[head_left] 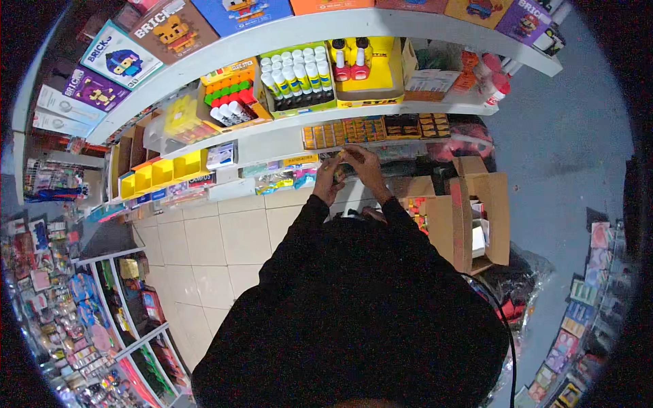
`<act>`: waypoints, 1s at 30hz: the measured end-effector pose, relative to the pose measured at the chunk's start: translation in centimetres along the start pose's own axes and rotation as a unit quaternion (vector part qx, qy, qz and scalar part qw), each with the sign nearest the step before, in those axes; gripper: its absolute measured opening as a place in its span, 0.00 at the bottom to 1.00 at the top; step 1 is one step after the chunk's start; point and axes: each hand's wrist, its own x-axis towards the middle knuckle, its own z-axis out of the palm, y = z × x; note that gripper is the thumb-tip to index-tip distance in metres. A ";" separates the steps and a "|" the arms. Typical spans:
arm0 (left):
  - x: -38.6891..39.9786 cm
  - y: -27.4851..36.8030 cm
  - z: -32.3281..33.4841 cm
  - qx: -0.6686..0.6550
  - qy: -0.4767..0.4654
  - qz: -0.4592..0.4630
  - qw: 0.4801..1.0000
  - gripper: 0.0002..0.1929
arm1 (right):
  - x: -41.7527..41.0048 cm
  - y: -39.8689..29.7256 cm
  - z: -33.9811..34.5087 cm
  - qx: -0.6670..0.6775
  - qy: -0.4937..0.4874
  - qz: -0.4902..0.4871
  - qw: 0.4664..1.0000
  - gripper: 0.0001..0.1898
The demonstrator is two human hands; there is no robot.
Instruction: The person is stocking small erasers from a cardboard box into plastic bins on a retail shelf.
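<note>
My left hand (326,179) and my right hand (365,167) meet in front of the lower shelf, fingertips together. Between them they pinch a small yellowish item (342,153), too small to make out. Something else small and dark yellow (338,175) shows at my left palm; the fingers partly hide it. Just beyond my fingers, shallow display boxes of small orange-yellow packs (324,135) stand in rows on the shelf. Some dark slots show in the display box (402,127) further right.
Above are glue sticks (296,76), a yellow carton (370,94) with red-capped bottles, and brick-set boxes (173,33) on a white shelf (326,28). Yellow bins (163,171) stand left. Open cardboard boxes (443,229) and a plastic bag (518,285) are at my right. Tiled floor (204,239) lies left.
</note>
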 end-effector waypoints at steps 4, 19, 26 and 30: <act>0.5 -1.2 0.2 0.101 0.004 0.037 0.994 0.12 | -0.4 0.8 -0.8 -0.017 0.022 -0.002 1.000 0.16; 2.6 -2.7 -4.3 0.073 0.007 -0.018 0.997 0.14 | 9.6 12.9 -9.8 -0.163 -0.032 0.035 0.986 0.14; 1.6 -1.3 -5.0 -0.016 0.019 -0.006 1.000 0.15 | 9.8 14.0 -9.0 -0.261 -0.003 -0.023 0.965 0.10; 1.2 -0.5 -4.8 -0.060 0.027 -0.008 0.998 0.16 | 10.0 15.6 -8.7 -0.040 0.047 -0.025 0.998 0.10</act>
